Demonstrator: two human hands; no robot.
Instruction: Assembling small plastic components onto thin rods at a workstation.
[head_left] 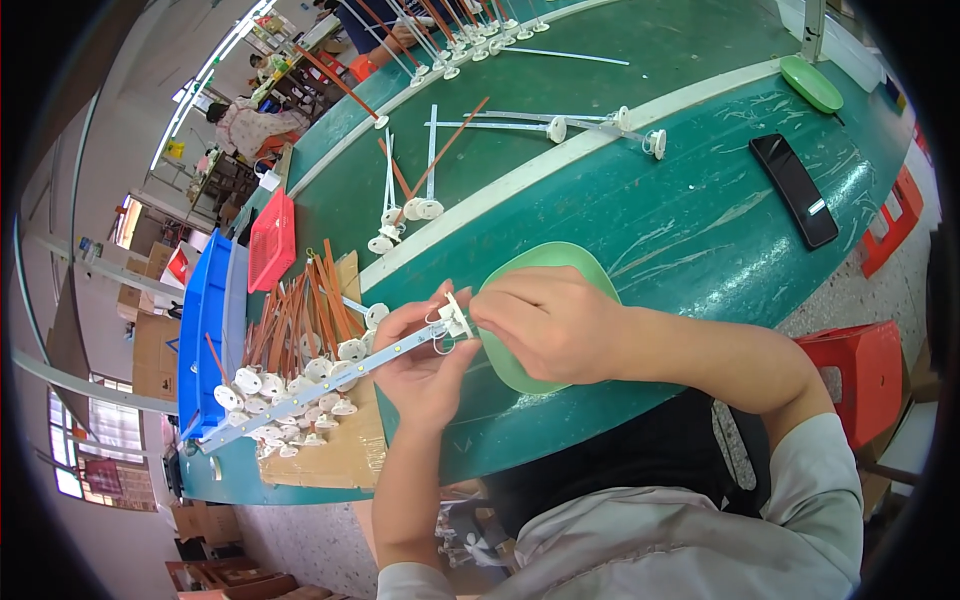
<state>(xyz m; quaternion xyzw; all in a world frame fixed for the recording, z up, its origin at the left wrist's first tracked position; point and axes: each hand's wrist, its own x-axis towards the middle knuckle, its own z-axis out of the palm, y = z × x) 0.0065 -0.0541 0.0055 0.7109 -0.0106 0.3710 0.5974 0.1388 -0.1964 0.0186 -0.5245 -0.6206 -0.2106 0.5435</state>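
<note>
My left hand [425, 385] grips a long narrow LED strip [330, 384] by its end, where a white round plastic cap [453, 318] is joined by thin white wires. The strip slants down to the left, over a pile of similar parts. My right hand [555, 325] is closed in a pinch against the face of the cap; whatever its fingertips hold is hidden. Beneath the right hand lies a light green shallow dish [590, 262], its contents mostly covered by the hand.
Brown and white strips with white caps [300, 385] are heaped on cardboard [365, 450] at left, beside a blue bin [208, 335] and a red basket [271, 240]. More strips [430, 165] lie on the belt beyond a pale rail. A phone [795, 190] rests at right, near red stools [860, 375].
</note>
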